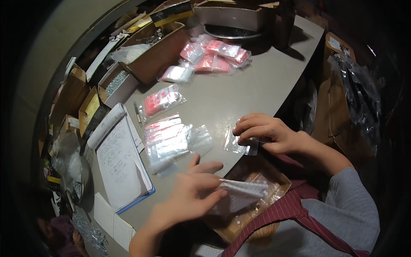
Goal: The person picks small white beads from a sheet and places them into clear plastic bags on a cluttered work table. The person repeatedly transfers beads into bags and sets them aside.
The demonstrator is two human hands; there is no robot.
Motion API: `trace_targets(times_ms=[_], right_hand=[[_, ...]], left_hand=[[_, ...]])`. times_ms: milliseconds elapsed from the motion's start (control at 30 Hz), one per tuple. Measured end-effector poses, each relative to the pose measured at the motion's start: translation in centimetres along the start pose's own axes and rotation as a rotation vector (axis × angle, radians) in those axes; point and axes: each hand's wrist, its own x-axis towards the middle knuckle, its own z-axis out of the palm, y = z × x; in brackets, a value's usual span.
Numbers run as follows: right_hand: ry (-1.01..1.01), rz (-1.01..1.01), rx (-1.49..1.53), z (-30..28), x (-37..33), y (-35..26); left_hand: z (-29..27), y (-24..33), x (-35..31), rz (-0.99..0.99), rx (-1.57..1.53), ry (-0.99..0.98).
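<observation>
My left hand (192, 195), slightly blurred, pinches a folded white paper sheet (245, 188) between thumb and fingers, above an open cardboard box. Close to the table's edge, my right hand (267, 133) has its fingers bent down onto a small clear plastic bag (239, 144); what the bag holds is hard to make out. Inside the cardboard box (281, 183), below my hands, are several small clear bags with little white pieces. Left of my right hand lies a fanned stack of empty clear bags (167, 143).
An open notebook (122, 158) with handwriting and a pen (137, 112) lie at left. Behind are a pack of red-and-clear bags (162, 102) and a heap of similar packs (214, 55). Boxes of metal hardware (116, 83) line the far left edge; cartons (325, 111) stand at right.
</observation>
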Motion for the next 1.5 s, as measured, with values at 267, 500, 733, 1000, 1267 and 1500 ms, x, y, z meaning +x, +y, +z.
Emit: trace_targets(times_ms=[267, 500, 733, 1000, 1267, 1500], right_hand=[[-0.03, -0.164, 0.067, 6.7, -3.8, -3.5], [-0.194, 0.179, 0.182, 4.9, -2.9, -3.9], [0.06, 0.209, 0.178, 3.4, 1.4, -8.0], [0.194, -0.007, -0.237, 5.4, 3.3, -8.3], [0.156, -0.08, -0.152, 3.4, 5.4, -7.5], [-0.059, 0.042, -0.214, 4.1, 10.9, -0.9]], left_hand=[[-2.9, 2.0, -1.1, 0.009, -0.142, -0.186], [-1.6, 1.5, -1.0, -0.231, -0.118, -0.052], [1.3, -0.7, -0.6, -0.203, -0.146, 0.123], [1.8, -0.2, -0.3, -0.233, -0.169, 0.158], [2.2, -1.0, -0.5, -0.243, -0.243, 0.168], [4.2, -1.7, -0.6, 0.064, -0.065, 0.321]])
